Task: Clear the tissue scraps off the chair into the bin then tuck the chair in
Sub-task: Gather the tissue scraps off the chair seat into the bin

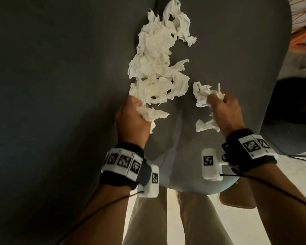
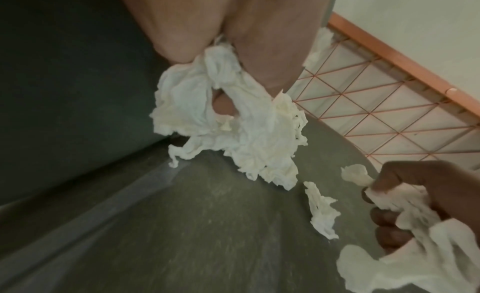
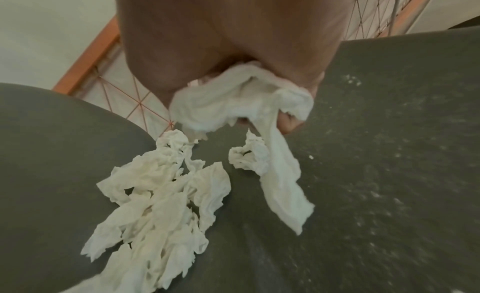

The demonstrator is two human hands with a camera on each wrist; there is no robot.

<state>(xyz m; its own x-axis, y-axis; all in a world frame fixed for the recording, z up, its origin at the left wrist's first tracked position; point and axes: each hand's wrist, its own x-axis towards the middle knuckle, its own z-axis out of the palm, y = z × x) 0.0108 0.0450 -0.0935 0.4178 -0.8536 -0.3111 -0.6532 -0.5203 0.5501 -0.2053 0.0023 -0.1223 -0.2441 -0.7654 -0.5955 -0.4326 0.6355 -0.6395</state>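
The dark grey chair seat [image 1: 228, 59] fills my view, with an orange wire grid [image 1: 304, 18] beyond its far edge. Tissue scraps [image 1: 157, 68] lie heaped along its middle; my left hand [image 1: 131, 119] grips one wad at the heap's near end and my right hand [image 1: 226, 110] another, a loose scrap [image 1: 204, 125] just beside it. I judge I'm still gathering: next, bunch the rest into both grips and find the bin, which I can't see.

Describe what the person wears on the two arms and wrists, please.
Both forearms are bare, no sleeves. Each wrist has a black band carrying white tiles with black square codes. A white box with a code sits at each wrist, and thin black cables trail back.
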